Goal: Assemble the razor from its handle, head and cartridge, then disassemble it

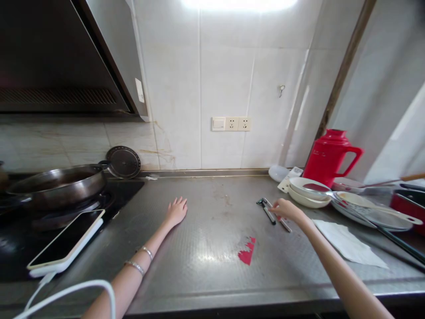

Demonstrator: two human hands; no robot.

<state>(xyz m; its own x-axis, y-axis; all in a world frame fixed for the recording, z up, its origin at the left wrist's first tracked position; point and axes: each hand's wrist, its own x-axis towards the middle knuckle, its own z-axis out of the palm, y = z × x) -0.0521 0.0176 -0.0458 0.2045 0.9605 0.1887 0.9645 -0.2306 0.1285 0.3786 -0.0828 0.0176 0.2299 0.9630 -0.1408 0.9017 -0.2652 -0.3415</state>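
Observation:
My left hand (177, 211) lies flat on the steel counter (206, 274), fingers outstretched and holding nothing. Two bracelets circle that wrist. Farther right, my right hand (286, 209) reaches down with bent fingers over a slim light-coloured tool (286, 226) with a bit of red along it. Its fingertips appear closed on this tool, which they partly cover. Just left of them lies a black-and-silver tool with a dark head, resembling a peeler (267, 212). A torn red piece (247, 253), jagged on one side, rests on the counter between my forearms.
At left, a steel pan (63, 185) sits on the stove, near a phone (68, 241) with a white cable. A red thermos jug (328, 157), stacked bowls (307, 197), a plate (392, 223) with utensils and a white paper towel (348, 243) occupy the right side.

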